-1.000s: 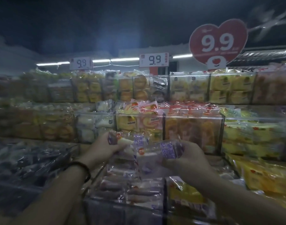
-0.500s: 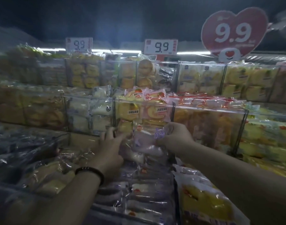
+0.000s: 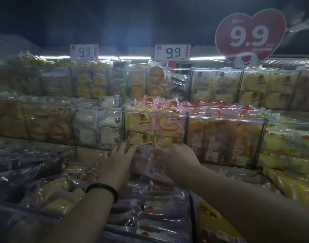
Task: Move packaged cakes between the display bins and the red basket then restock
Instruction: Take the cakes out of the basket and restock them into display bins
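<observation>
The right grip (image 3: 176, 158) is curled, pinching a packaged cake (image 3: 151, 166) in a clear, purple-printed wrapper. The left grip (image 3: 117, 163) is just beside it with fingers straight and apart, their tips against the wrapper's left side. A dark bracelet (image 3: 102, 188) circles the left wrist. The cake is held upright over the far edge of the front display bin (image 3: 191, 206), which holds more purple-wrapped cakes (image 3: 155, 209) lying flat. Just behind the hands stands a clear middle-shelf bin (image 3: 155, 114) stacked with yellow and pink roll cakes (image 3: 167, 122). Two white 9.9 price cards (image 3: 172, 52) stand above the top shelf, with a red heart sign (image 3: 250, 35) at the far right.
</observation>
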The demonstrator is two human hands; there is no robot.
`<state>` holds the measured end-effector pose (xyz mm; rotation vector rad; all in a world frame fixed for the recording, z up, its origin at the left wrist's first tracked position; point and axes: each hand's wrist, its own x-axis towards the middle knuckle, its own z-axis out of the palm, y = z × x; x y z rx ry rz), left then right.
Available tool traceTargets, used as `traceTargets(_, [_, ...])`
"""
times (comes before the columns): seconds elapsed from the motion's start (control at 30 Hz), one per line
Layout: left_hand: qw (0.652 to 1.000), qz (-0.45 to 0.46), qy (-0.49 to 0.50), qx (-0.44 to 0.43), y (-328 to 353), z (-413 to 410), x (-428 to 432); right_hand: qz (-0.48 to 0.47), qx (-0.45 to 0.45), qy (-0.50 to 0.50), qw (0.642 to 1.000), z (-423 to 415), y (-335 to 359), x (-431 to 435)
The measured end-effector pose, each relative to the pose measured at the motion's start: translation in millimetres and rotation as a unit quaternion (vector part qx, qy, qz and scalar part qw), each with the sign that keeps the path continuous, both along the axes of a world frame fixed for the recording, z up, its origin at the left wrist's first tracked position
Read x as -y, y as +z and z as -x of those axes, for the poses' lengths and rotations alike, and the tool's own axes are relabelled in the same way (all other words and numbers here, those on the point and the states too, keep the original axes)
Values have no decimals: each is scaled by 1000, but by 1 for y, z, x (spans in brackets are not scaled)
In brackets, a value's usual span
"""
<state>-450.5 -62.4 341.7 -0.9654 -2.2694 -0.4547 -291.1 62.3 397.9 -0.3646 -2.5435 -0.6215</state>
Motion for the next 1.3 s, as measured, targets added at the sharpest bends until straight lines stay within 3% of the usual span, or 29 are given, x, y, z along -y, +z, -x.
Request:
traceTargets(0.1, [1000,-11,5,-9,-2,4,-2,30,12,-84,996,3,2,-2])
traceTargets(0.23, [1000,-20,-5,-4,-3,7,-1,61,41,-115,991,11,-3,0])
traceTargets(0.43, [996,-6,-32,84,3,-3,2,176,-42,-58,982,8,-5,-5])
traceTargets(0.6, [987,-30,-52,148,9,-11,6,187,-62,-39,980,-12,-3,-9])
traceTargets(0.83, [979,-130,-108,114,35,-39,18,180,-60,11,982,-85,21,2])
traceTargets(0.97, [947,-160,-257,106,63,-128,35,236,-93,68,965,-151,28,30])
traceTargets(1.07, [916,-110,-351,163,50,-208,58,249,-85,93,960,-209,20,54])
traceTargets(1.2, [851,22,-436,291,5,-296,77,274,-47,70,958,-285,-18,73])
traceTargets(1.3, [844,111,-433,297,-49,-340,74,357,20,53,933,-338,-64,75])
